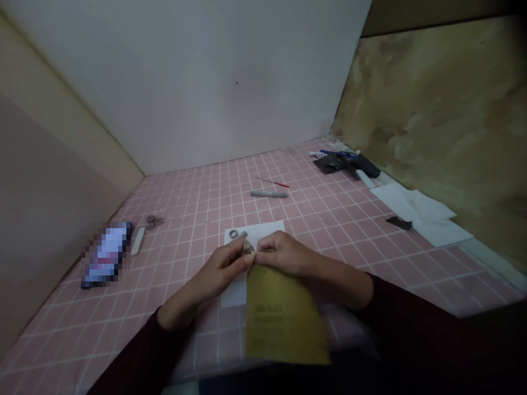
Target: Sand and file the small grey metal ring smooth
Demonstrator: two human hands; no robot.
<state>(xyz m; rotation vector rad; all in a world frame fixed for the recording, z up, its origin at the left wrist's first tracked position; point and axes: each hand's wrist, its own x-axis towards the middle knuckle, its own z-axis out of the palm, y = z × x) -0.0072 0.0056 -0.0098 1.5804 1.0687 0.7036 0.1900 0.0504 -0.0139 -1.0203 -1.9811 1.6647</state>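
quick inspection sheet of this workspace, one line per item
surface: pink grid-patterned tabletop, looks flat
things at the hands: yellow sheet with faint print, reaching past the near table edge; white paper beneath the hands; grey ring on it
clutter: grey pen-like stick, thin red-handled tool, white strip and pixelated device at left; dark pile, white sheets and black scrap at right
hands: right hand pinches the yellow sheet's top; left hand meets it there, its grip unclear
cables: nothing seen
surroundings: pale wall behind, mottled brownish panel at right
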